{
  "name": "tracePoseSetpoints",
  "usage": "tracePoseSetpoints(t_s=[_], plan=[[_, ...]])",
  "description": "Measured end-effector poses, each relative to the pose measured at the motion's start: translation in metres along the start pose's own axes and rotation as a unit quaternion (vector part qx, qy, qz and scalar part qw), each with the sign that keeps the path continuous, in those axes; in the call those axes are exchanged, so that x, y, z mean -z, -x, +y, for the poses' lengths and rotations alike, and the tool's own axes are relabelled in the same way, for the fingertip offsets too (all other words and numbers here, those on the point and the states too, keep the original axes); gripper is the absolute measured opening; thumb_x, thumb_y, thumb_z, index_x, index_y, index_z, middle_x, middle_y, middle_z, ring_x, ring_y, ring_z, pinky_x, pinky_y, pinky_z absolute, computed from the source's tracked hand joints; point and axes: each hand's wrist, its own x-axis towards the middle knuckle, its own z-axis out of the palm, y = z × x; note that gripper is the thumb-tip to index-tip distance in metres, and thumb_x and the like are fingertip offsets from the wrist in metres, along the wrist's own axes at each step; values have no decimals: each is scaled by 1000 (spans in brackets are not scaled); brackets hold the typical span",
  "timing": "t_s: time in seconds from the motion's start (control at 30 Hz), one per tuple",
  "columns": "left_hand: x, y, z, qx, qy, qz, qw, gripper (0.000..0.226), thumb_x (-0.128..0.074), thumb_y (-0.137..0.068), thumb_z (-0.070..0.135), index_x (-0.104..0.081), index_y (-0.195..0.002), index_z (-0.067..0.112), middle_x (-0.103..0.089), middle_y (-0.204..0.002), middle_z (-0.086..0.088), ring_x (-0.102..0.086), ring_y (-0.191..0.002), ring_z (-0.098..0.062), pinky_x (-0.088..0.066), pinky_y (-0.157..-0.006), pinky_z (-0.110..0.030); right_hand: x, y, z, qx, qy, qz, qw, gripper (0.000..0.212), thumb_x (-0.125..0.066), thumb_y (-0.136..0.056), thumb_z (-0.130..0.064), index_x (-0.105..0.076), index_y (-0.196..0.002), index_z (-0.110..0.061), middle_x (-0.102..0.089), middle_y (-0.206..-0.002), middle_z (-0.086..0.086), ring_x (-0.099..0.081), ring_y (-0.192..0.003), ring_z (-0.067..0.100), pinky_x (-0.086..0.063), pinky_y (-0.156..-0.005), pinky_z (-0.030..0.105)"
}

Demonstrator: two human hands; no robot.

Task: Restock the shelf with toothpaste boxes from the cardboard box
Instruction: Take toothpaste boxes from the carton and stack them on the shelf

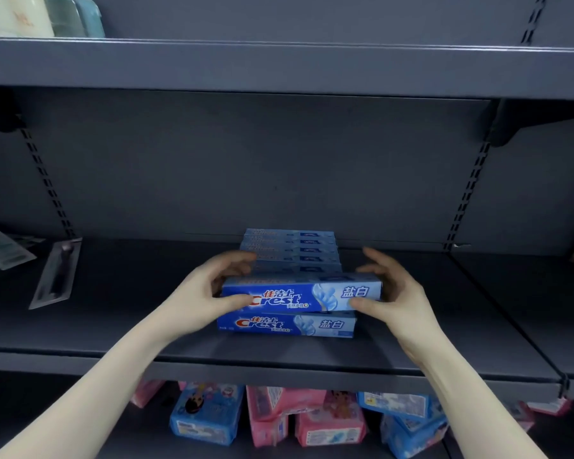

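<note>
A blue toothpaste box [300, 294] lies lengthwise on top of another blue toothpaste box [287, 326] near the front of the grey shelf [113, 326]. My left hand [209, 293] pinches the top box's left end between thumb and fingers. My right hand [388, 289] holds its right end, thumb on the front face. Behind them stands a row of several more toothpaste boxes [292, 250] running to the shelf's back wall. The cardboard box is out of view.
A flat clear blister pack [55, 276] lies on the shelf to the left, with other packaged goods [0, 250] at the far left edge. Pink and blue soft packs [279, 415] fill the shelf below. An upper shelf [279, 64] overhangs above.
</note>
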Motion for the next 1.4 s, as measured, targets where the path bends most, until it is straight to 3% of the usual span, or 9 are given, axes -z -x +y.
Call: tracePoseSetpoints(t_s=[0.17,0.3,0.53,0.63,0.87,1.07,1.2,1.3,1.4], plan=[[0,-16,-16,-5,-35,61,998,53,-78,-70,3,-59,-100,42,-62,-107,11,-57,-101,6,-43,-82,-6,-7,-15,12,-3,44,0,999,68,-77,-66,5,-55,-108,-43,-64,-104,-8,-65,-85,-2,-52,-74,14],[1,-33,-31,-18,-65,72,995,52,-78,-68,1,-60,-95,42,-58,-105,12,-56,-100,5,-45,-85,-11,-13,-30,23,-11,75,1,997,63,-78,-67,4,-58,-106,-41,-67,-97,-12,-66,-86,0,-53,-73,14],[1,-55,-47,-2,-77,100,992,53,-80,-69,9,-54,-105,39,-57,-109,16,-55,-99,9,-45,-87,-11,-16,-60,32,-23,80,3,997,51,-76,-70,2,-61,-107,-30,-67,-96,-16,-65,-83,-7,-49,-67,8],[1,-66,-49,36,-97,135,985,50,-81,-68,16,-53,-104,37,-53,-97,25,-53,-88,10,-43,-79,-10,-17,-75,39,-29,105,5,994,48,-77,-71,-2,-63,-112,-24,-67,-101,-10,-64,-86,-4,-50,-70,8],[7,-102,-59,52,-156,159,974,25,-74,-77,13,-66,-101,13,-61,-83,12,-55,-71,6,-40,-63,-7,-24,-121,55,-21,185,21,982,46,-77,-72,-5,-63,-115,-16,-66,-107,4,-64,-94,15,-51,-81,26],[3,-135,-73,85,-128,192,969,22,-67,-82,7,-65,-104,8,-67,-96,1,-57,-82,-7,-43,-72,-18,-36,-157,57,-43,239,47,969,62,-76,-73,-5,-52,-130,-12,-57,-127,8,-54,-115,21,-43,-93,25],[0,-153,-81,126,-81,220,964,22,-62,-87,14,-64,-108,8,-59,-94,5,-55,-88,-9,-41,-75,-21,-42,-170,56,-77,244,80,963,63,-74,-76,-7,-47,-133,-6,-57,-128,9,-55,-112,21,-41,-84,20],[-3,-165,-87,177,-35,243,953,23,-57,-90,29,-65,-98,10,-66,-96,1,-61,-85,-15,-47,-71,-28,-45,-176,57,-113,276,102,949,35,-72,-77,-15,-62,-110,-5,-66,-107,8,-56,-84,15,-42,-66,21],[-6,-172,-89,201,-30,265,943,26,-56,-91,30,-67,-99,8,-66,-91,-3,-58,-79,-16,-40,-59,-24,-45,-179,55,-139,290,105,941,20,-72,-77,-19,-64,-85,-2,-62,-79,5,-52,-68,14,-35,-49,21]])
